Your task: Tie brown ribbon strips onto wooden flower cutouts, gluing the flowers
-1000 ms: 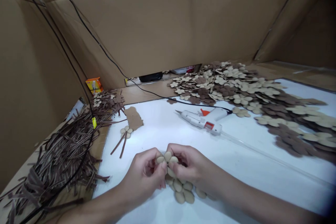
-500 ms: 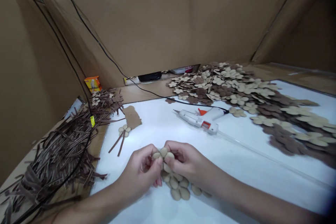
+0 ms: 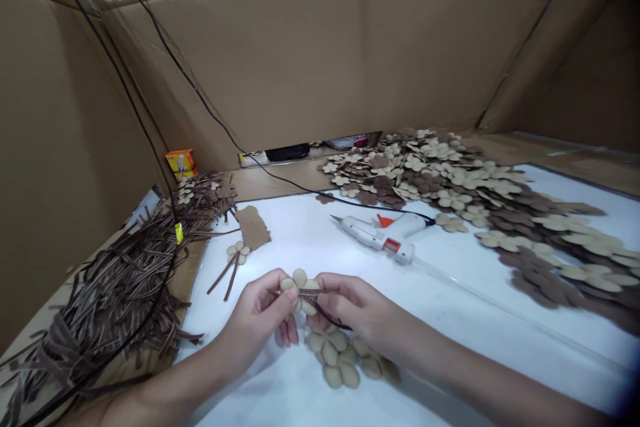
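Note:
My left hand (image 3: 267,310) is closed on the left side of a beige padded flower (image 3: 300,277), thumb on a petal. Across the flower's face lies a folded brown stitched ribbon (image 3: 310,292), one tail hanging past it. On the flower's right side my right hand (image 3: 356,307) pinches the ribbon; whether it also grips a petal is partly hidden. Just below the hands several beige padded flowers (image 3: 340,373) lie overlapping on the white board (image 3: 280,373). Farther left is a beige flower (image 3: 239,251) with two brown ribbon tails.
A white glue gun (image 3: 373,237) lies beyond my right hand, its clear glue stick pointing right. Felt flowers (image 3: 450,173) are heaped at the back right. Brown ribbon strips (image 3: 115,300) pile up at left, near a cardboard scrap (image 3: 253,227). A black cable (image 3: 200,95) crosses the workspace.
The flower in my hands has been turned, so the brown ribbon across it now shows. My hands have lifted slightly away from the beige flowers below, uncovering more of them.

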`<state>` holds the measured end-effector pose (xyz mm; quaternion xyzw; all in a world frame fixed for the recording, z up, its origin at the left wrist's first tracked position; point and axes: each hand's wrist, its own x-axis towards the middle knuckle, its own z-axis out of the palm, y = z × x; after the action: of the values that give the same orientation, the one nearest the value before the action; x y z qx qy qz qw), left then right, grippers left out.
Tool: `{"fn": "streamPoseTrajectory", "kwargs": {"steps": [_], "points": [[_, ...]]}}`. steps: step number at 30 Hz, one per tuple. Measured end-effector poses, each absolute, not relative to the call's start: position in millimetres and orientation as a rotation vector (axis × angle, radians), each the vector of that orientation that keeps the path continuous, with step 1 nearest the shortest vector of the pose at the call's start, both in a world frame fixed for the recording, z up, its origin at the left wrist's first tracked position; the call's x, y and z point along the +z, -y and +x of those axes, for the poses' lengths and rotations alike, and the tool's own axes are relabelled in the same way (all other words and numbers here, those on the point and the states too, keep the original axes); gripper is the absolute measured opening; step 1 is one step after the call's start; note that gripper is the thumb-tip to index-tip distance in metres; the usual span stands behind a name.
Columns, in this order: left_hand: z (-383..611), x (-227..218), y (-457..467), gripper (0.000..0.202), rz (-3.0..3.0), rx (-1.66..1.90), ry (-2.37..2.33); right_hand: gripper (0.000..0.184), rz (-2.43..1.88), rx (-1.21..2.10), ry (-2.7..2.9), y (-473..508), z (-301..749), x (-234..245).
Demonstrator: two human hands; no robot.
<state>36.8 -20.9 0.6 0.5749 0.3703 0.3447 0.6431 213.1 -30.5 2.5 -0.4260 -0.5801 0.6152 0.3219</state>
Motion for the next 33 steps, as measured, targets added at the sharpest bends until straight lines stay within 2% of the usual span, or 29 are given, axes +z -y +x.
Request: {"fn": "streamPoseTrajectory", "kwargs": {"steps": [6,15,20,27,30,33], "points": [[34,-2,19,0.03,1.309,0.794,-0.852,0.026,-1.106,1.591,1.558,27,214,5],[33,-7,14,0.031,1.303,0.811,-0.857,0.025,-1.121,1.619,1.558,32,213,2],[30,-5,14,0.03,1.323,0.825,-0.82,0.034,-1.158,1.484,1.598,28,217,11],[28,-11,8,0.029,1.184,0.759,-0.752,0.031,-1.198,1.416,1.582,27,222,13],[28,-8,8,0.029,1.217,0.736,-0.739,0.025,-1.176,1.482,1.522,28,220,12],[28,-5,10,0.029,1.268,0.686,-0.729,0.028,-1.149,1.57,1.558,31,217,10]]}}
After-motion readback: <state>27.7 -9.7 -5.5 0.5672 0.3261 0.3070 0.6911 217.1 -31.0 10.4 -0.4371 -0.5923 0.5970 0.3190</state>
